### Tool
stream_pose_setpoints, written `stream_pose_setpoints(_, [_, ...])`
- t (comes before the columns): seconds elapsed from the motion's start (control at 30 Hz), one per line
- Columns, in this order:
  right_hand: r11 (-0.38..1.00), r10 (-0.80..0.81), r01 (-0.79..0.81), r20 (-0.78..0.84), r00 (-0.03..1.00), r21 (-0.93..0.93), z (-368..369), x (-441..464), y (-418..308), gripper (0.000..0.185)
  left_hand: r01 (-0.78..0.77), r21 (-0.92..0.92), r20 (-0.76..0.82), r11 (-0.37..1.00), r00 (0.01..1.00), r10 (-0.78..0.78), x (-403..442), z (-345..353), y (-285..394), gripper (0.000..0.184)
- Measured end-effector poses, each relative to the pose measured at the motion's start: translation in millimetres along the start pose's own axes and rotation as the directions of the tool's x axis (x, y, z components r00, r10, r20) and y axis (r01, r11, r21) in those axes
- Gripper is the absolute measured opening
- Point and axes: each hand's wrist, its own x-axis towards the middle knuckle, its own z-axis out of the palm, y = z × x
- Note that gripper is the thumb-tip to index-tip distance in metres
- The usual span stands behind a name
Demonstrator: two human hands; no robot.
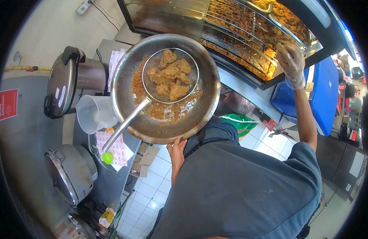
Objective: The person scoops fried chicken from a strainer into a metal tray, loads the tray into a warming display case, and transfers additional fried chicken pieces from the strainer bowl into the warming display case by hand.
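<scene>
My left hand grips the near rim of a large metal bowl, fingers at its edge. Inside the bowl rests a round strainer with a long handle, bearing several pieces of fried chicken; brown crumbs lie around it. My right hand, in a clear plastic glove, reaches to the opening of a lit display cabinet. Its fingers are curled beside the fried food and the wire rack; what they hold, if anything, I cannot make out.
On the left counter stand a rice cooker, a plastic jug, a second pot and patterned paper. A blue container sits below my right arm. A green bag lies beyond my body.
</scene>
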Motion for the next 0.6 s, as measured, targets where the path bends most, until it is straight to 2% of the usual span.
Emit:
stream_pose_setpoints(0.1, [0.995,-0.048,0.052,-0.047,0.998,0.081,-1,20,-17,0.044,0.002,0.002,0.038,1.0,0.999,-0.002,10,-13,-9,0.053])
stream_pose_setpoints(0.13, [0.952,-0.007,0.035,-0.092,0.996,0.305,-7,55,-49,0.043,-0.004,0.002,0.057,1.0,0.998,0.003,13,-15,-11,0.054])
stream_pose_setpoints(0.17, [0.92,0.035,-0.023,-0.023,0.999,0.39,-8,65,-68,0.036,-0.011,-0.001,0.027,1.0,1.0,0.011,8,-13,-7,0.053])
stream_pose_setpoints(0.2, [0.922,0.105,-0.121,0.063,0.992,0.369,6,47,-79,0.031,-0.016,0.0,0.006,1.0,1.0,0.016,1,-7,-2,0.053])
stream_pose_setpoints(0.23, [0.853,0.148,-0.181,0.107,0.983,0.489,27,47,-101,0.027,-0.018,0.003,-0.001,1.0,1.0,0.018,0,2,1,0.053])
stream_pose_setpoints(0.27, [0.798,0.096,-0.146,0.117,0.989,0.585,38,50,-120,0.025,-0.005,-0.01,0.011,1.0,1.0,0.005,3,3,0,0.051])
stream_pose_setpoints(0.33, [0.639,0.081,-0.014,-0.049,0.996,0.769,101,39,-164,0.023,0.024,-0.035,0.034,0.999,0.999,-0.023,8,-4,-1,0.047])
stream_pose_setpoints(0.37, [0.562,0.129,-0.06,-0.016,0.991,0.825,118,41,-189,0.021,0.009,-0.015,0.035,1.0,0.999,-0.008,6,1,-1,0.044])
stream_pose_setpoints(0.4, [0.541,0.103,-0.138,0.097,0.99,0.83,142,39,-207,0.03,-0.011,0.003,0.029,1.0,1.0,0.011,2,5,1,0.041])
stream_pose_setpoints(0.43, [0.582,0.174,-0.288,0.23,0.958,0.76,131,56,-221,0.041,-0.034,0.019,0.019,0.999,0.999,0.033,-1,7,3,0.04])
stream_pose_setpoints(0.5, [0.539,0.339,-0.47,0.331,0.881,0.699,123,66,-225,0.05,0.006,0.031,0.011,1.0,1.0,-0.006,-2,3,7,0.042])
stream_pose_setpoints(0.57, [0.604,0.531,-0.548,0.221,0.818,0.579,95,72,-199,0.045,0.007,0.037,0.003,0.999,1.0,-0.007,-7,10,10,0.043])
stream_pose_setpoints(0.6, [0.68,0.601,-0.566,0.089,0.795,0.467,77,73,-178,0.04,-0.008,0.048,0.008,0.999,1.0,0.008,-6,8,8,0.044])
